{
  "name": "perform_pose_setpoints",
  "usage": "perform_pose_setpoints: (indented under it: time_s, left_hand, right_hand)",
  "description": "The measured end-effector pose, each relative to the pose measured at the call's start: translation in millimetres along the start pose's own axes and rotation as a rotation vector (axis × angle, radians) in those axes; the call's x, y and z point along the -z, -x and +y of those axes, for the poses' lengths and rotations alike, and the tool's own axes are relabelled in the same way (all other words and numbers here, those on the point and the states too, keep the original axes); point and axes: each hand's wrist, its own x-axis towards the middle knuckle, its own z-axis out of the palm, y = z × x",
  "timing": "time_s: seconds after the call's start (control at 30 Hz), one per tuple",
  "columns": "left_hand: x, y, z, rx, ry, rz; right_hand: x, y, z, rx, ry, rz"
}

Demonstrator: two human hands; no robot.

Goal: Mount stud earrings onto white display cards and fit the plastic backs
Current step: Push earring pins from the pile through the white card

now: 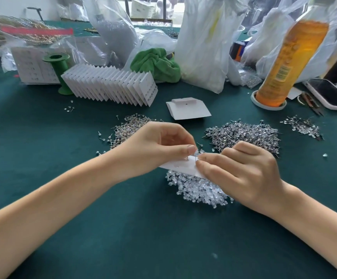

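My left hand (155, 146) holds a white display card (180, 165) by its upper edge, thumb on top, just above the green table. A thin metal post stands up from the card by the thumb. My right hand (238, 174) pinches something tiny between thumb and forefinger at the card's top edge; what it is I cannot make out. Under the card lies a heap of clear plastic backs (197, 190). Heaps of stud earrings lie behind my hands, one to the left (129, 127) and one to the right (246, 135).
A fanned row of filled white cards (111, 85) stands at the back left beside a green spool (59, 73). A folded blank card (187, 108) lies mid-table. An orange bottle (284, 63), a phone (330, 93), a green cloth (157, 63) and plastic bags (201, 41) crowd the back.
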Motion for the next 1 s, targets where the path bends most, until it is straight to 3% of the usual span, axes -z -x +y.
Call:
perform_pose_setpoints:
  time_s: [1.0]
  left_hand:
    - [-1.7,0.2,-8.6,-0.052,-0.076,-0.040]
  right_hand:
    - [-3.3,2.5,-4.0,0.013,0.081,0.018]
